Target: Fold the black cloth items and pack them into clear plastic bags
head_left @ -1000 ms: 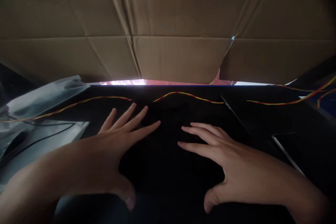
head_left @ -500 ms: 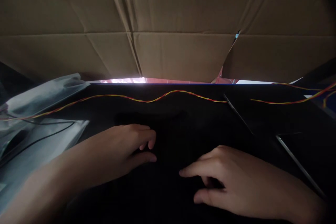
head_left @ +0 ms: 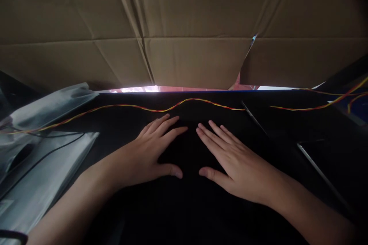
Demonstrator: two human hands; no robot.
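My left hand lies palm down over the black surface, its fingers stretched out and the thumb apart, holding nothing. Facing it, my right hand is also palm down and flat, with fingers extended and thumb spread. A narrow gap separates the fingertips of the two hands. Beyond them, a twisted red and yellow wire runs across the surface from left to right. Whatever lies directly under the palms is hidden, and the dark surface shows little detail.
Brown cardboard hangs across the back. On the left lie a clear plastic bag and a flat translucent pouch, with a thin black cable over it. To the right are two dark flat things, one with a metallic edge.
Both hands have moved forward and closer together. Their curled fingers have straightened and spread out flat. The view has shifted slightly.
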